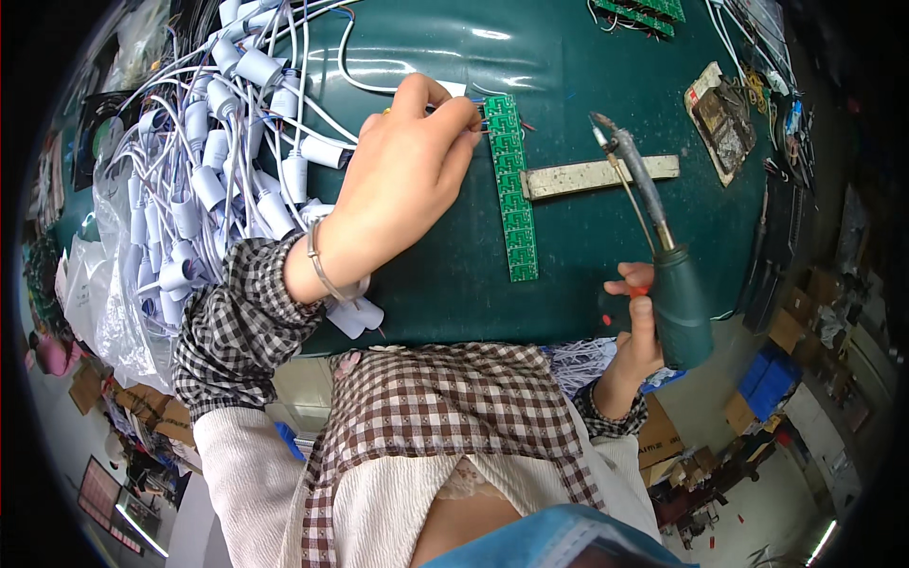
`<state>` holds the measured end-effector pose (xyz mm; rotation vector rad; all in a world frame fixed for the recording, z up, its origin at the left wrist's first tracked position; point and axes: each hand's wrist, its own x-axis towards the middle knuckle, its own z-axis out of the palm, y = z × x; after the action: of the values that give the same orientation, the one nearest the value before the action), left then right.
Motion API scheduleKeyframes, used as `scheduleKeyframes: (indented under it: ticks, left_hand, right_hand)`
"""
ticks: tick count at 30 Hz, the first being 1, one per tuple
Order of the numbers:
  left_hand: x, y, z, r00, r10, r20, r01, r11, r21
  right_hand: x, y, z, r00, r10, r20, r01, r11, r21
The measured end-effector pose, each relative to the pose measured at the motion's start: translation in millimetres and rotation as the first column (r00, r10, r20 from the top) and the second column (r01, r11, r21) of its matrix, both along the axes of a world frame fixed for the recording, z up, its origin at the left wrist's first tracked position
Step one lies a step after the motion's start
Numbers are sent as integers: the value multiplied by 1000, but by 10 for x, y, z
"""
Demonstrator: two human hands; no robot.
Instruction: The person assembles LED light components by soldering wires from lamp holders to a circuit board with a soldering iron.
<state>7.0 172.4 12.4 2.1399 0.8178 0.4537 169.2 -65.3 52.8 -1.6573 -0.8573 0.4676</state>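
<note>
My left hand is closed in a pinch at the top end of a green circuit board strip. Thin wire ends show between its fingertips and the board; a white cable runs in behind the hand. The strip lies lengthwise away from me, divided into several small boards. In my right hand is a soldering iron with a dark green handle and red trigger. Its metal tip points up and away, apart from the board. A pale, worn bar touches the strip's right edge and passes under the iron.
Many white cylindrical lamp holders with cables are heaped at left, beside clear plastic bags. More green boards lie at the far edge. A dirty, blackened pad sits at far right on the green tabletop.
</note>
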Motion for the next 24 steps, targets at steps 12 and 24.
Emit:
scheduleKeyframes:
  ticks: [12,24]
  left_hand:
    - [108,26,-234,999,-40,2,39,978,207]
    - [173,22,-262,999,-6,44,-3,978,207]
  right_hand:
    - [-102,-96,-29,999,-11,38,22,951,-308]
    - [-167,-79,-100,947,99,306,48,897,-439]
